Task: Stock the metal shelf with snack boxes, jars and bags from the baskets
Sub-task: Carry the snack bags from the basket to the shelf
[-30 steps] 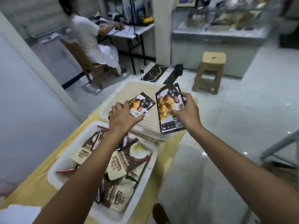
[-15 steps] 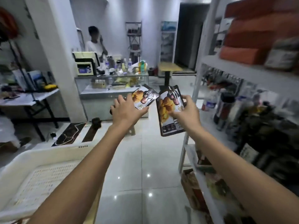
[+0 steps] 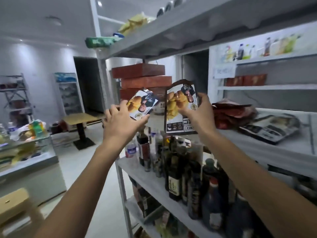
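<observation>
Left hand (image 3: 120, 121) pinches small glossy snack bag (image 3: 142, 104), right hand (image 3: 199, 114) grips larger bag (image 3: 180, 107), both at grey metal shelf (image 3: 257, 152) front edge.

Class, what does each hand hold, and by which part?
Left hand: small snack bag, lower-left corner. Right hand: larger snack bag, right edge.

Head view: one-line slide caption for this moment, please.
Left hand grips a small snack bag, right hand a larger snack bag, both held up before the metal shelf near stacked red boxes.

Single wide-angle head-worn view, forward and slightly upward, close before the metal shelf (image 3: 283, 152).
</observation>
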